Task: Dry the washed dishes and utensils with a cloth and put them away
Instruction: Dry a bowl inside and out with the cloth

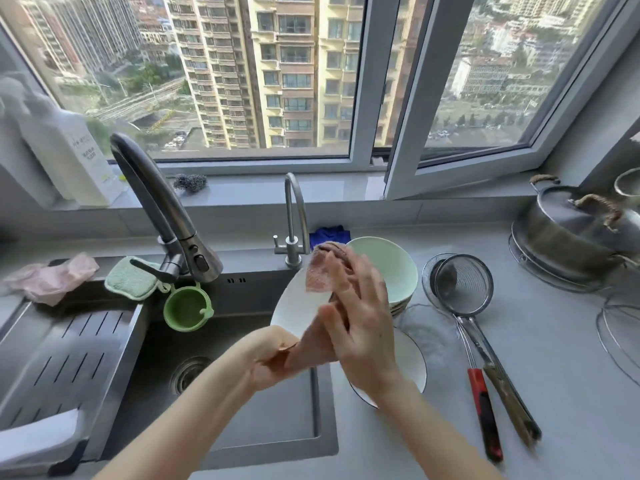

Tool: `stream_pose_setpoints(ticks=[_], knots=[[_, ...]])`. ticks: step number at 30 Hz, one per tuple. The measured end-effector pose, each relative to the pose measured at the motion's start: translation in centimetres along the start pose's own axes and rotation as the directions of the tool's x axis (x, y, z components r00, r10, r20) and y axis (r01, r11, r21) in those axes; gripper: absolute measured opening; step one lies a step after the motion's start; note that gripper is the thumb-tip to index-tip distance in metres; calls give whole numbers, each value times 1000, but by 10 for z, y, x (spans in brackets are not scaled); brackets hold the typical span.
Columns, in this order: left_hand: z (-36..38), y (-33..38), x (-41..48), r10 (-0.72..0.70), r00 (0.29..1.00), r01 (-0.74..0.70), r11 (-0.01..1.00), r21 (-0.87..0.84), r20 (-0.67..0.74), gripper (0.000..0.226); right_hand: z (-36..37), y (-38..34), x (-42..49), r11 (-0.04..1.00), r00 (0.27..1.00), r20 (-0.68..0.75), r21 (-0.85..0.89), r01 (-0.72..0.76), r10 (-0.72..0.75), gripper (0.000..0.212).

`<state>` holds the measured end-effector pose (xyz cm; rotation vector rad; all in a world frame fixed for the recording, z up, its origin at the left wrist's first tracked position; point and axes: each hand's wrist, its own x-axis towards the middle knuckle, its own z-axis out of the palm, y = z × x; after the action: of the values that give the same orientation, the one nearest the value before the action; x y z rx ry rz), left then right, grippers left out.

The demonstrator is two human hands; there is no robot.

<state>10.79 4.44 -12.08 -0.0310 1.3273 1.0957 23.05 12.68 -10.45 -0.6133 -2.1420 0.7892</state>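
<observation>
Room: grey kitchen counter (554,358) under a wide window (242,81), with a steel sink (242,427) at lower left.
Plate (294,306): white, tilted on edge at frame centre above the sink's right rim; its lower rim and right side are covered.
Bowls (391,268): green stack just behind, partly hidden.
Right hand (360,323): back to camera, fingers straight and spread, pressing the cloth to the plate; blurred.
Left hand (273,358): curled round the plate's lower rim, gripping it; fingertips hidden.
Cloth (320,275): pinkish-brown, draped over the plate's top edge.
</observation>
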Motion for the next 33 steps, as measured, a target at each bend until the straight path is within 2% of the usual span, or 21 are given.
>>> stream_pose_setpoints(ticks=[1,2,3,4,6,7,9,10,12,14,16,17,19,21,22,25,28,30,33], knots=[[-2,0,-2,-6,1000,6,1000,-5,-8,33,-7,5,11,977,996,28,193,-91,87,48],[-2,-1,-4,-5,1000,5,1000,-3,-20,29,-16,8,21,897,979,127,395,-199,161,44],[-2,0,-6,7,1000,-7,1000,17,-30,28,-20,16,31,813,948,254,499,-299,193,42],[0,4,-9,27,999,-25,998,52,-38,27,-26,20,41,796,910,359,479,-370,207,40],[5,15,-13,97,995,-91,987,129,-39,22,-31,21,59,799,841,479,388,-460,252,36],[8,21,-14,144,989,-137,976,169,-32,20,-31,20,63,769,814,513,394,-504,271,48],[13,30,-16,233,972,-222,955,199,-34,29,-27,20,70,647,780,500,462,-607,375,88],[14,33,-15,268,963,-257,949,181,-41,34,-25,20,70,599,775,473,497,-628,420,79],[15,35,-11,327,942,-317,941,122,-71,42,-22,25,64,505,749,436,556,-660,500,43],[15,36,-3,394,903,-395,918,32,-169,36,-14,30,57,444,717,414,580,-683,561,40],[21,37,2,420,858,-460,885,-77,-295,27,-7,23,52,465,729,385,581,-668,566,32],[25,37,3,416,847,-480,866,-141,-333,27,-4,19,50,497,770,343,610,-618,537,37],[33,32,8,392,846,-496,827,-265,-362,27,-1,9,43,555,852,247,668,-495,462,77],[38,29,10,312,887,-431,824,-369,-339,19,2,2,38,640,874,202,612,-464,441,123],[40,29,9,267,916,-374,840,-393,-301,15,4,-1,36,702,891,168,562,-439,422,132],[39,31,2,200,968,-246,867,-433,-150,21,8,-1,31,824,931,116,437,-361,347,127],[31,37,-7,204,979,-199,913,-356,-24,18,1,7,30,899,972,85,371,-233,217,114],[27,46,-12,189,982,-177,936,-305,9,22,-8,12,35,907,979,117,370,-200,168,112],[24,57,-17,138,990,-122,949,-290,37,26,-24,16,47,864,951,230,413,-287,207,115]])
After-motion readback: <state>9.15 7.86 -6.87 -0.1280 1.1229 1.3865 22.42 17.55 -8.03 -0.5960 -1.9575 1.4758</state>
